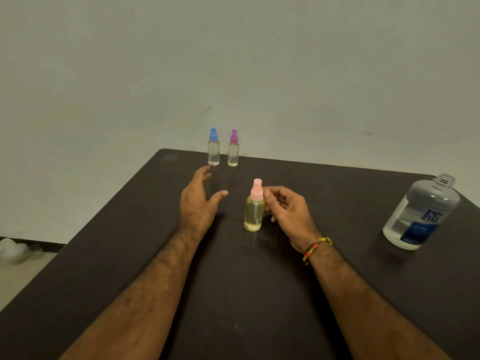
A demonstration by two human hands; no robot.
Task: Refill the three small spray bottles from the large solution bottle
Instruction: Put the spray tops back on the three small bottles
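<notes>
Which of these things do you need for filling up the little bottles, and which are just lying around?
Needed: pink-capped spray bottle, blue-capped spray bottle, purple-capped spray bottle, large solution bottle, uncapped.

Just lying about: white fluffy stuff on the floor, beaded bracelet.

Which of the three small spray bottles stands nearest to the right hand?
The pink-capped bottle, with yellowish liquid. It stands mid-table right beside the right hand, whose fingers reach its cap. The blue-capped bottle and purple-capped bottle stand at the far edge.
</notes>
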